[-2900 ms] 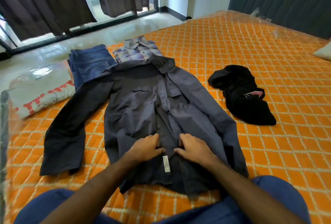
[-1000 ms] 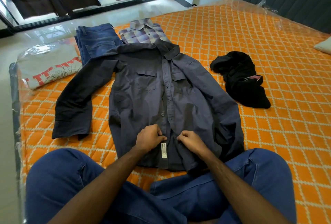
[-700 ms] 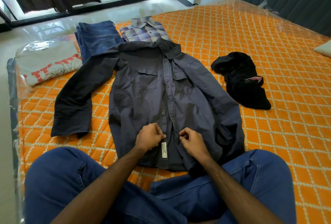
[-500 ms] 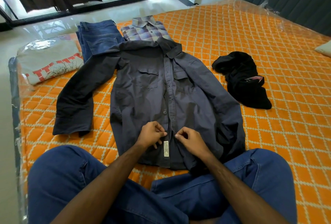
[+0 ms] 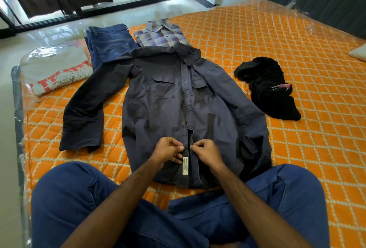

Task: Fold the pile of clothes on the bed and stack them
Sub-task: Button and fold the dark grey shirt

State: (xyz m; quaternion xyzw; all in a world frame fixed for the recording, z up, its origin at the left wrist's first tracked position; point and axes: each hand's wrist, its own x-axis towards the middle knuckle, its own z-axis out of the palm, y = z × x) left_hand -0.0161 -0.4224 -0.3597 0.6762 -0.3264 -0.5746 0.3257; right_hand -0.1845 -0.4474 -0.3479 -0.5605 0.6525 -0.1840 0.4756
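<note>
- Sitting on the orange bed, a person is working at the front opening of a dark shirt lying flat before their knees.
- Left hand and right hand are each pinching a front edge, apparently buttoning.
- Folded jeans, a checked shirt and a printed tee are lying done; a black garment is waiting crumpled.
- Compared with three seconds ago, the flat-pressing hands are now pinching, and the left sleeve is lying drawn in closer.
</note>
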